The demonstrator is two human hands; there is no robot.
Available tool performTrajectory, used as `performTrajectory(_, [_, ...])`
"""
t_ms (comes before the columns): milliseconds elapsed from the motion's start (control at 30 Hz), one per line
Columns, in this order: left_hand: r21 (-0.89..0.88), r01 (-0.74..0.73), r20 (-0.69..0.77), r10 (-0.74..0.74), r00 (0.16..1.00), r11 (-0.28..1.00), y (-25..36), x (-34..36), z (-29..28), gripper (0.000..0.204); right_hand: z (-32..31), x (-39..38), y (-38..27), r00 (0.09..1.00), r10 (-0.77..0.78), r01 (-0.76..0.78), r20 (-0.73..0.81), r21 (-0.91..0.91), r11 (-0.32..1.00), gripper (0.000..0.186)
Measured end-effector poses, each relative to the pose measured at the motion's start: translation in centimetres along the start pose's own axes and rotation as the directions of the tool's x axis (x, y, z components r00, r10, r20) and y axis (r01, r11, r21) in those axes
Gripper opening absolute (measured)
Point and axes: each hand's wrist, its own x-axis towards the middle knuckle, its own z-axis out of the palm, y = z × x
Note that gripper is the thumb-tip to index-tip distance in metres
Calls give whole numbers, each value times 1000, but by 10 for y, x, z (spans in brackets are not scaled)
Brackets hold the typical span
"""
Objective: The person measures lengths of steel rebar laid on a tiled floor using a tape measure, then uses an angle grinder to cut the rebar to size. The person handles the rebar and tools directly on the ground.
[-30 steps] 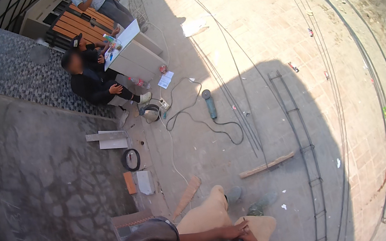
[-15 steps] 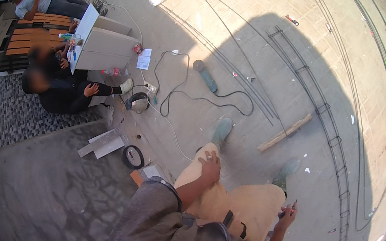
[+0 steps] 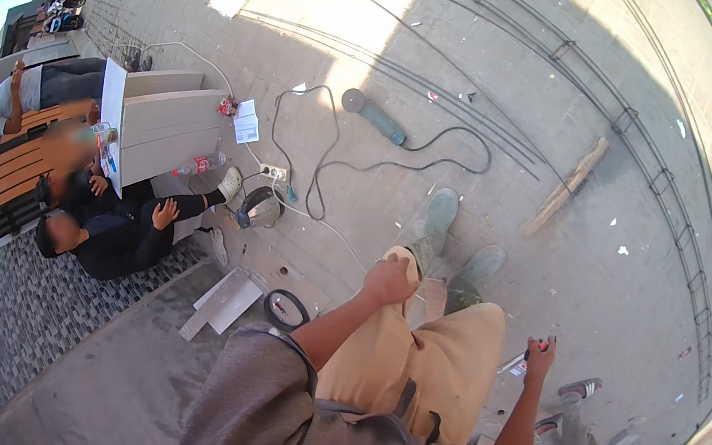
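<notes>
Right hand (image 3: 537,361) pinching small red-and-black object (image 3: 541,345), fingers half-curled; left hand (image 3: 389,282) resting curled, tan trousers (image 3: 364,350) beneath (seemingly bracing; cannot tell whether gripping them).

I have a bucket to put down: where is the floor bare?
Mostly bare: shaded floor bordered by the wooden piece, the rebar cage and the right hand, with a few small scraps. Crowded: around the power strip, among cables, a bottle and paper.
</notes>
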Motion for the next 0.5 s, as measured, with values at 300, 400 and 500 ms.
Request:
performTrajectory(300, [539, -188, 170, 113, 979, 821, 39, 62, -34, 67, 97, 120, 100, 969, -154, 215, 194, -350, 912, 84])
performTrajectory(400, [648, -259, 175, 192, 966, 716, 60, 86, -54, 66, 118, 166, 91, 973, -114, 163, 201, -247, 955, 80])
performTrajectory(500, [646, -348, 185, 303, 935, 679, 67, 111, -64, 61, 123, 209, 98, 967, -253, 242, -4, -281, 929, 75])
